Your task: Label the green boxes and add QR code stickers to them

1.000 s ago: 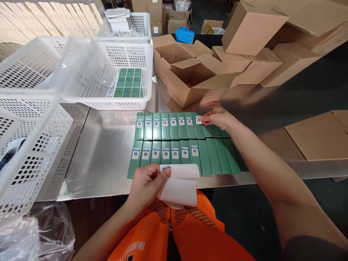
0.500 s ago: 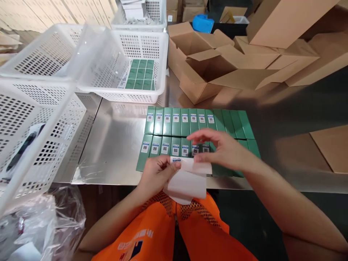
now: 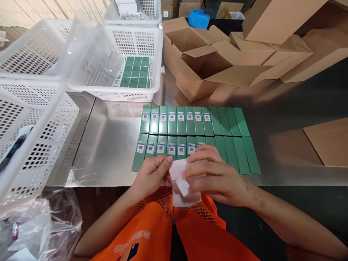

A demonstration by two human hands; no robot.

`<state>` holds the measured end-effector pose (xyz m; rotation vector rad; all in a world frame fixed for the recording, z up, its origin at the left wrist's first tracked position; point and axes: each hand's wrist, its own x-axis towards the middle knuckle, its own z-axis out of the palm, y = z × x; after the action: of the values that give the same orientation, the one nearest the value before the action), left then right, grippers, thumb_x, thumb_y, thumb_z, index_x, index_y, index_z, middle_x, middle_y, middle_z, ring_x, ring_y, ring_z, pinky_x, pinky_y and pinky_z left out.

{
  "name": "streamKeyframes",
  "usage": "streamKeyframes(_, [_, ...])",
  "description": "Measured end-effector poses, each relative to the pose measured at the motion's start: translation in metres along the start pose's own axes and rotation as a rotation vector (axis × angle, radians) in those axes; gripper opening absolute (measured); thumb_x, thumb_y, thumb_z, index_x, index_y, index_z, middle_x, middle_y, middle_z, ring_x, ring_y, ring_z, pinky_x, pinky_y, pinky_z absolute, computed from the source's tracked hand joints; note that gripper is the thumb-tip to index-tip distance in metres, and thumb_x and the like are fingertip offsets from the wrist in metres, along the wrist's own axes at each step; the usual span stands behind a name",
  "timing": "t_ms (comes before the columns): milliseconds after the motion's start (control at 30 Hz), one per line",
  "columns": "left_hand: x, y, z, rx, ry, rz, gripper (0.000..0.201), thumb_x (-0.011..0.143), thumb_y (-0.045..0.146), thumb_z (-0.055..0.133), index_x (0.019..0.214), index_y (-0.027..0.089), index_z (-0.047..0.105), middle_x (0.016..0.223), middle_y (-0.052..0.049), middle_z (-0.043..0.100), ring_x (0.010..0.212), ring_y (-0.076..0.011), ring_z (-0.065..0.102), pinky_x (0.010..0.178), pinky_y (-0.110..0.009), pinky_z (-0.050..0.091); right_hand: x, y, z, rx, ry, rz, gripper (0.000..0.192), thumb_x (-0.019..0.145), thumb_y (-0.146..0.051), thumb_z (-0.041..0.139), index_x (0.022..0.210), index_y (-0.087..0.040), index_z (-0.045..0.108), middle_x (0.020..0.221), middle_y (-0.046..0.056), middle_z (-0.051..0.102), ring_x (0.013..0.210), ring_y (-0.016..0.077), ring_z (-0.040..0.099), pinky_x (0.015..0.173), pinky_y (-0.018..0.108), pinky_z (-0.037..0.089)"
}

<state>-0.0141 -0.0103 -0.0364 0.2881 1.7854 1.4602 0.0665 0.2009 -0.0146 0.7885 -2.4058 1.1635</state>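
Observation:
Two rows of narrow green boxes (image 3: 217, 125) lie side by side on the metal table (image 3: 108, 145). Most on the left carry a small white code label; those at the right end are bare. My left hand (image 3: 150, 175) pinches a white label backing sheet (image 3: 179, 183) at the table's near edge. My right hand (image 3: 214, 175) lies over the sheet's right side, fingers curled on it, just in front of the near row of boxes. What lies under its fingertips is hidden.
White perforated baskets stand at the left and back; one basket (image 3: 127, 96) holds more green boxes (image 3: 134, 72). Open cardboard cartons (image 3: 201, 61) crowd the back right. A flat cardboard piece (image 3: 326, 141) lies at the right. Crumpled clear plastic (image 3: 40, 224) hangs below left.
My right hand left the far row, where it pressed a label onto a box, and came back to the sheet in my left hand. The view shifted slightly.

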Motion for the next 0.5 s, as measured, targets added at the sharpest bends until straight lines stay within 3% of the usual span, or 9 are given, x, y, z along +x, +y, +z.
streamKeyframes(67, [-0.001, -0.001, -0.003, 0.082, 0.013, 0.027, 0.058, 0.09, 0.067, 0.051, 0.058, 0.019, 0.058, 0.048, -0.002, 0.062, 0.045, -0.0138, 0.058, 0.048, -0.022, 0.045, -0.005, 0.003, -0.019, 0.128, 0.113, 0.212, 0.013, 0.098, -0.02, 0.057, 0.093, -0.03, 0.064, 0.091, -0.003, 0.073, 0.095, 0.0186, 0.068, 0.088, 0.04, 0.052])
streamKeyframes(133, [-0.003, -0.002, -0.007, 0.163, -0.005, 0.053, 0.057, 0.093, 0.062, 0.049, 0.057, 0.019, 0.058, 0.05, -0.002, 0.064, 0.047, -0.0134, 0.059, 0.049, -0.022, 0.044, -0.014, 0.016, -0.037, 0.228, 0.204, 0.595, 0.007, 0.092, -0.028, 0.066, 0.096, -0.027, 0.06, 0.081, -0.001, 0.07, 0.078, 0.018, 0.068, 0.071, 0.036, 0.054])
streamKeyframes(233, [-0.008, -0.004, -0.014, 0.266, -0.065, 0.07, 0.055, 0.096, 0.057, 0.048, 0.057, 0.019, 0.057, 0.052, -0.002, 0.064, 0.048, -0.0132, 0.058, 0.049, -0.021, 0.041, -0.031, 0.043, -0.05, 0.347, 0.19, 1.08, 0.046, 0.077, -0.044, 0.079, 0.105, -0.026, 0.047, 0.07, -0.003, 0.066, 0.063, 0.0171, 0.062, 0.055, 0.03, 0.047])
streamKeyframes(333, [-0.016, -0.007, -0.018, 0.313, -0.071, 0.045, 0.057, 0.096, 0.058, 0.046, 0.056, 0.019, 0.056, 0.051, -0.003, 0.063, 0.048, -0.014, 0.058, 0.049, -0.022, 0.039, -0.044, 0.062, -0.046, 0.402, 0.176, 1.238, 0.065, 0.068, -0.047, 0.083, 0.108, -0.026, 0.036, 0.067, -0.004, 0.066, 0.062, 0.0169, 0.06, 0.054, 0.027, 0.043])
streamKeyframes(500, [-0.026, -0.012, -0.022, 0.25, -0.034, 0.008, 0.056, 0.096, 0.059, 0.047, 0.059, 0.018, 0.058, 0.053, -0.003, 0.063, 0.049, -0.0148, 0.059, 0.048, -0.023, 0.04, -0.049, 0.064, -0.032, 0.354, 0.163, 1.297, 0.068, 0.066, -0.043, 0.082, 0.109, -0.027, 0.032, 0.068, -0.004, 0.066, 0.067, 0.02, 0.063, 0.057, 0.029, 0.045])
